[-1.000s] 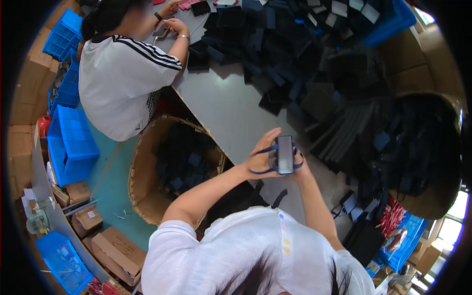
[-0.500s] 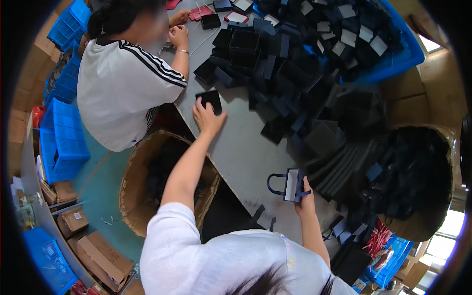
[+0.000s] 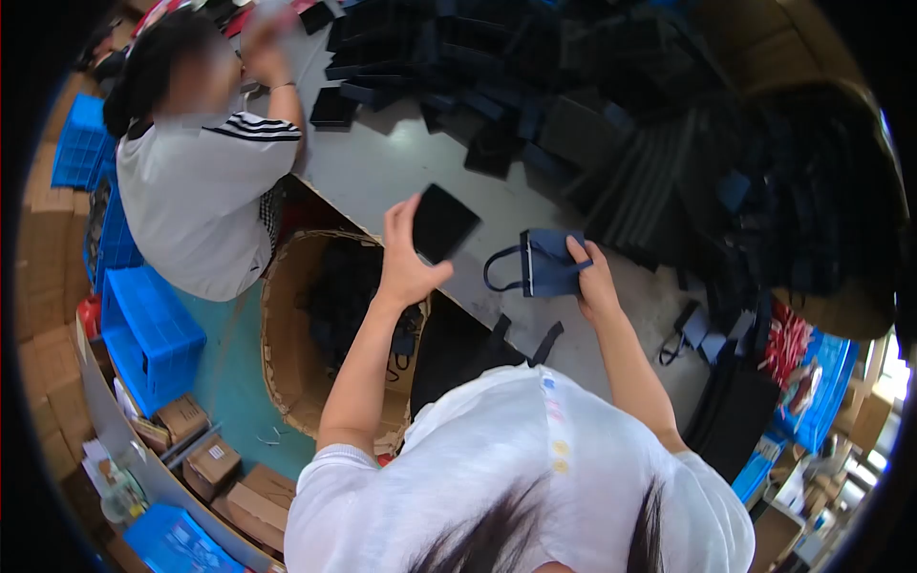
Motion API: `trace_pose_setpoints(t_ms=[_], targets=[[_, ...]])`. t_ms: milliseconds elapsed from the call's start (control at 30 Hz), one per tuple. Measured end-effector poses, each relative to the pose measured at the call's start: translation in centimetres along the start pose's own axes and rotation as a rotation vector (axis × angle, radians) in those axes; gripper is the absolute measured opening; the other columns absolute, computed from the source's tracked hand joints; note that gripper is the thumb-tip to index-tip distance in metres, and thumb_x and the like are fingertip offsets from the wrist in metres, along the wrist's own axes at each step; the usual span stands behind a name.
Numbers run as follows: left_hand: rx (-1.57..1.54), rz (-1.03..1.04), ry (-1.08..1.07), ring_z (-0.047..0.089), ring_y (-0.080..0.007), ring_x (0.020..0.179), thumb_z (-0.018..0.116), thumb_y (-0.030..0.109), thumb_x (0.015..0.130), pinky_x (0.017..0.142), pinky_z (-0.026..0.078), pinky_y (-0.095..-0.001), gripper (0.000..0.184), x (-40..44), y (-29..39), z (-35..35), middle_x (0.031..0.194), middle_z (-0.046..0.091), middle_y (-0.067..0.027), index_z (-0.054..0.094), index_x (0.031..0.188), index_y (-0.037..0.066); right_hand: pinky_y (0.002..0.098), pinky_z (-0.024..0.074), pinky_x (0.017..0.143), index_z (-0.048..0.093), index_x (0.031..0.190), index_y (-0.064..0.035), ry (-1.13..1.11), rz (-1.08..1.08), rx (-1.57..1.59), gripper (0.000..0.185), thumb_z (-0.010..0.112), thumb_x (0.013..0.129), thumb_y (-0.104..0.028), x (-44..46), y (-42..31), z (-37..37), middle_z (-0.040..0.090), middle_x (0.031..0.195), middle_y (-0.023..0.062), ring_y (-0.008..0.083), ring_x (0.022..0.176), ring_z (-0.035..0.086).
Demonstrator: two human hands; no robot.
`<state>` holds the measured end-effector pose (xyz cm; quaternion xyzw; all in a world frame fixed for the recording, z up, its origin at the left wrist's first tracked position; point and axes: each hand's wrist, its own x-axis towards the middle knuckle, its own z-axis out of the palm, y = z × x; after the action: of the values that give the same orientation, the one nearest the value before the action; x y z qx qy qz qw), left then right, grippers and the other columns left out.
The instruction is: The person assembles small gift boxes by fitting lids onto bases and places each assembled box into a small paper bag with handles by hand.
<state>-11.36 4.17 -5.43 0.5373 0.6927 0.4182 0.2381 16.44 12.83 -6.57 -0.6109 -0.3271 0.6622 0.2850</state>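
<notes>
My left hand (image 3: 409, 263) grips a flat black box (image 3: 445, 223) by its left edge, fingers on one side and thumb below. To the right, my right hand (image 3: 595, 280) pinches a small dark blue gift bag (image 3: 554, 265) at its right side. One ribbon handle of the bag loops out to the left, the other lies across its face. Box and bag are apart, both above the grey table (image 3: 373, 168). The inside of the bag cannot be seen.
Dark boxes (image 3: 492, 148) are heaped across the table's far side. A large carton (image 3: 277, 358) with dark items stands at the table's left edge. A co-worker (image 3: 196, 205) sits at the far left. Blue crates (image 3: 151, 334) line the left, and red ribbons (image 3: 788, 349) lie at right.
My left hand has lifted the black box off the table and brought it nearer the bag. My right hand has raised the bag and turned its broad side into view.
</notes>
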Motion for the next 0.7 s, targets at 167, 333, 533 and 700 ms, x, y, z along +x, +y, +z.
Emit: trace_pose_setpoints(t_ms=[167, 333, 533, 700], targets=[[-0.133, 0.162, -0.471, 0.035, -0.0369, 0.124, 0.071, 0.009, 0.054, 0.104, 0.036, -0.0411, 0.092, -0.6, 5.9, 1.7, 0.131, 0.031, -0.0172, 0.034, 0.139, 0.006, 0.0304, 0.0502, 0.079, 0.052, 0.116, 0.0011, -0.095, 0.087, 0.033, 0.046, 0.064, 0.088, -0.034, -2.7, -1.7, -1.4, 0.059, 0.100, 0.0090, 0.0158, 0.089, 0.059], [-0.062, 0.166, -0.753, 0.036, -0.0349, 0.125, 0.070, 0.007, 0.053, 0.106, 0.034, -0.0395, 0.094, -1.0, 8.4, 3.1, 0.132, 0.031, -0.0155, 0.034, 0.140, 0.008, 0.0300, 0.0515, 0.076, 0.052, 0.111, 0.0015, -0.089, 0.057, 0.040, 0.044, 0.065, 0.088, -0.033, -3.9, -0.9, -3.7, 0.060, 0.095, 0.0086, 0.0149, 0.087, 0.059], [-0.314, 0.215, -0.656, 0.027, -0.0344, 0.133, 0.068, 0.021, 0.066, 0.110, 0.026, -0.0414, 0.088, -2.9, 7.5, 6.6, 0.141, 0.027, -0.0173, 0.029, 0.144, 0.005, 0.0284, 0.0475, 0.078, 0.049, 0.113, 0.0013, -0.027, -0.057, -0.012, 0.045, 0.063, 0.090, -0.035, -5.8, 1.7, -5.3, 0.058, 0.096, 0.0105, 0.0151, 0.088, 0.057], [-0.601, -0.065, -0.442, 0.030, -0.0272, 0.133, 0.049, 0.024, 0.090, 0.111, 0.022, -0.0376, 0.060, -5.9, 8.8, 11.5, 0.147, 0.027, -0.0128, 0.030, 0.144, 0.005, 0.0343, 0.0470, 0.083, 0.040, 0.122, 0.0023, 0.056, -0.177, 0.021, 0.054, 0.062, 0.090, -0.035, -8.2, 4.9, -1.6, 0.057, 0.104, 0.0200, 0.0251, 0.093, 0.058]])
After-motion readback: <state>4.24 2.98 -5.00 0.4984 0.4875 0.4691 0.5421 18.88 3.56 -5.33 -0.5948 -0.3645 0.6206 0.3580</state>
